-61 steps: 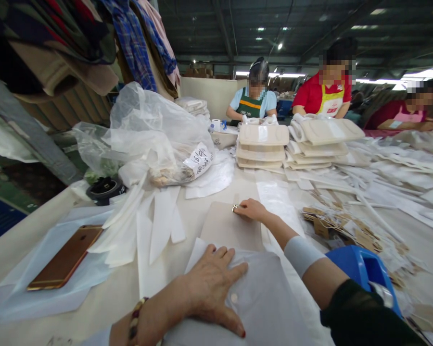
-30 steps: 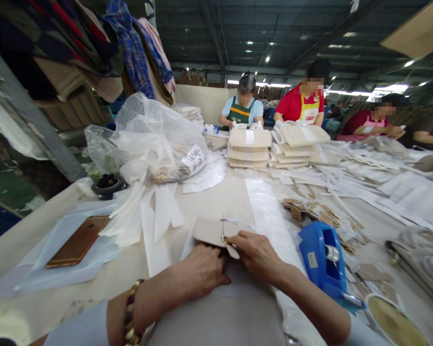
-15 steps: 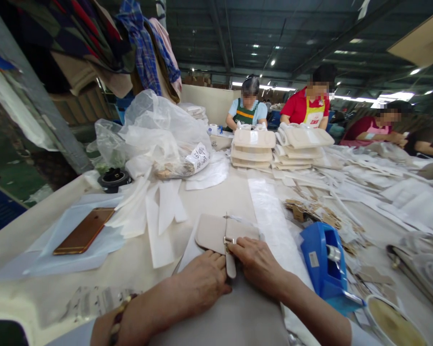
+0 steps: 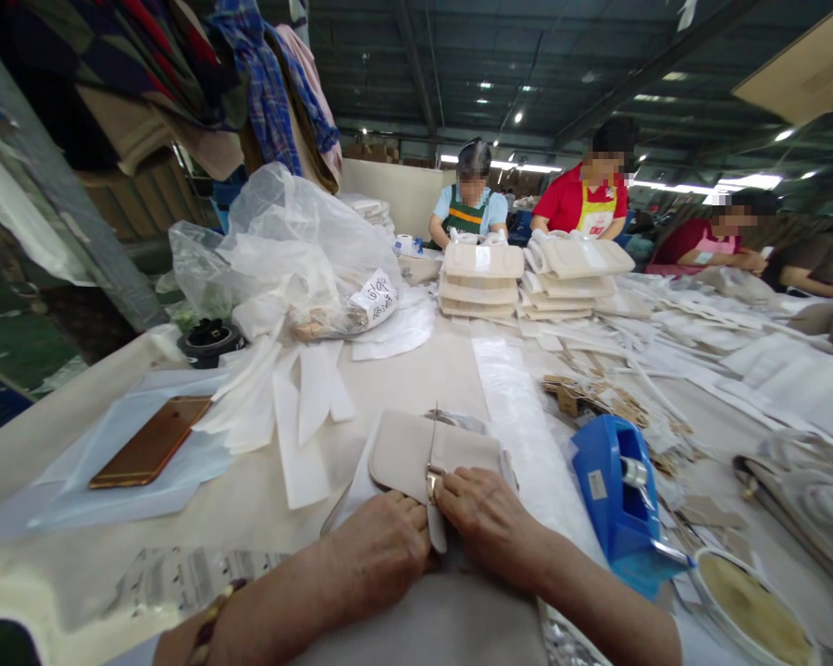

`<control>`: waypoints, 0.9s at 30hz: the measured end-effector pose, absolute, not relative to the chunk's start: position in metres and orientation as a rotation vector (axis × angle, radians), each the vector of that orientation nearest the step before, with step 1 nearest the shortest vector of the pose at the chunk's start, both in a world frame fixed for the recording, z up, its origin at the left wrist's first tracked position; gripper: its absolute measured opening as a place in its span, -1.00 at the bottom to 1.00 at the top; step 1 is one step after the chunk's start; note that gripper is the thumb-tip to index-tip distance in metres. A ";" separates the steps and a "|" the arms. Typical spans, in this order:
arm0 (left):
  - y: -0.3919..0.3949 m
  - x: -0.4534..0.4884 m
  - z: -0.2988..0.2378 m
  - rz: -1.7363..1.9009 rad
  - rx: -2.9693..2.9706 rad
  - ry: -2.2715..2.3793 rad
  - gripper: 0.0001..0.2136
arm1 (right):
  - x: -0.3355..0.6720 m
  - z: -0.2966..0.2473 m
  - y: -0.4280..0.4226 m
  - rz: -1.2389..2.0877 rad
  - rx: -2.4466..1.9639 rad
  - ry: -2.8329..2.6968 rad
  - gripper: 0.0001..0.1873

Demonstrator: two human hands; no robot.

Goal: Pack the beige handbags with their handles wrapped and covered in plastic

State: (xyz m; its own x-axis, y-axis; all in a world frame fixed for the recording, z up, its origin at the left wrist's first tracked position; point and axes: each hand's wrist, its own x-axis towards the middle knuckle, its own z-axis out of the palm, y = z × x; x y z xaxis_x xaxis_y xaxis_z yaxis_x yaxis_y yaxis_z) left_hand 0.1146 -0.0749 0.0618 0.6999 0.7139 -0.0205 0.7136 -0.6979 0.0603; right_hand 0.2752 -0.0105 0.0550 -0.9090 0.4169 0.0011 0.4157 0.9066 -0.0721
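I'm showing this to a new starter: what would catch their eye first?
First the left hand and right hand at the near edge, both gripping a beige pouch at its metal clasp. Just right of them stands a bright blue tape dispenser, and a brown phone lies at far left. Beyond, a heap of clear plastic bags sits left of stacked beige pouches, with people seated behind them.

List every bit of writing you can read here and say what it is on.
Nothing can be quoted with certainty.
Paper slip in the clear plastic bag: handwritten digits, too blurred to read.
Sticker on the blue tape dispenser: too small.
Printed sheet at the near edge of the table: blurred.
Beige pouch: no writing shows.
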 end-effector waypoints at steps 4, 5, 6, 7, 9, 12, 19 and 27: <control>-0.086 0.093 0.074 0.252 2.626 1.323 -0.78 | 0.278 0.055 -0.013 0.115 -0.645 -3.060 -0.81; -0.089 0.084 0.073 0.409 2.517 1.425 -0.77 | 0.278 0.055 -0.014 0.121 -0.657 -3.060 -0.81; -0.092 0.074 0.071 0.592 2.370 1.548 -0.77 | 0.279 0.056 -0.015 0.134 -0.674 -3.059 -0.80; -0.095 0.065 0.066 0.765 2.182 1.679 -0.75 | 0.279 0.058 -0.015 0.154 -0.693 -3.058 -0.80; -0.100 0.049 0.055 0.938 1.729 1.872 -0.66 | 0.279 0.062 -0.017 0.200 -0.735 -3.062 -0.79; -0.107 0.041 0.036 0.894 1.207 1.792 -0.55 | 0.277 0.071 -0.018 0.260 -0.820 -3.099 -0.78; -0.092 0.051 0.019 1.012 0.435 1.251 -0.58 | 0.270 0.079 -0.022 0.286 -1.019 -3.077 -0.71; -0.081 0.054 0.014 0.908 0.365 1.076 -0.74 | 0.276 0.085 -0.024 0.338 -1.102 -2.952 -0.68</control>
State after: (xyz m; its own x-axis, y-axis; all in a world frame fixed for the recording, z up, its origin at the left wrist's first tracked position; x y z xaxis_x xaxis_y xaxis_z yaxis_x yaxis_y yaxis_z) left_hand 0.0541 -0.0813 0.0140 0.1715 0.7843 -0.5962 -0.4563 0.5996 0.6575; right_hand 0.2757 -0.0239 0.0852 -0.7579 0.6448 -0.0995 0.6506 0.7355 -0.1894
